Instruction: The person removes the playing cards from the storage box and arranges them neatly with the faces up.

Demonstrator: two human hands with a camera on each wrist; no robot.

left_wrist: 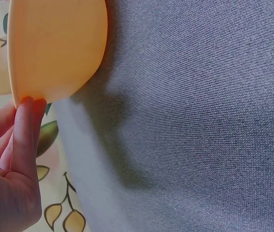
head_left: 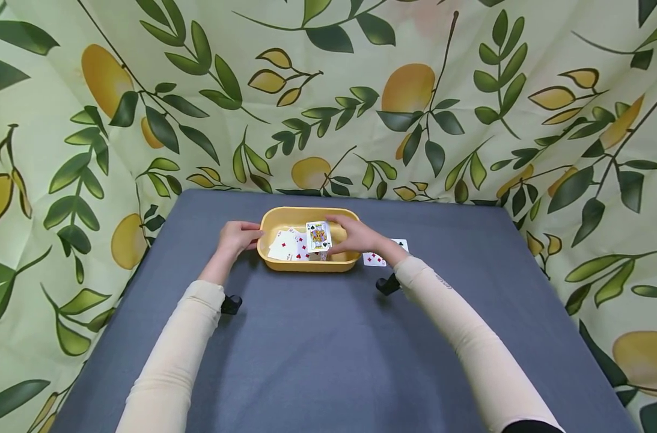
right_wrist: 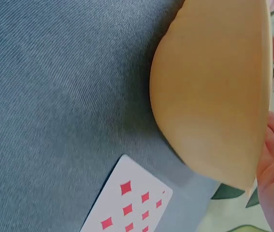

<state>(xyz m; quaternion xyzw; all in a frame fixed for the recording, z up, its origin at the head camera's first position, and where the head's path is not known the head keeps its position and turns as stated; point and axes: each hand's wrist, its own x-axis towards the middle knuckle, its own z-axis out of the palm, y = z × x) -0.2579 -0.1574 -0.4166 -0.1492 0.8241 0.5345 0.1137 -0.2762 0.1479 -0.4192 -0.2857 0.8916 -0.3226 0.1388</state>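
Observation:
A yellow oval plastic basin (head_left: 312, 266) stands toward the back of the table, with several face-up playing cards (head_left: 288, 245) in its left part. At its left end my left hand (head_left: 236, 238) pinches the rim, and the left wrist view shows those fingers (left_wrist: 24, 130) at the basin's edge. My right hand (head_left: 354, 234) reaches over the right end and holds a king playing card (head_left: 318, 236) face up above the other cards. In the right wrist view the basin wall (right_wrist: 209, 96) hides most of that hand, and the card is out of sight.
Outside the basin's right end, red diamond cards (head_left: 374, 260) lie on the grey tabletop (head_left: 306, 343), partly behind the right forearm. Black wrist mounts (head_left: 231, 305) stick out at both cuffs. A leaf-patterned cloth (head_left: 328, 144) hangs behind and beside the table.

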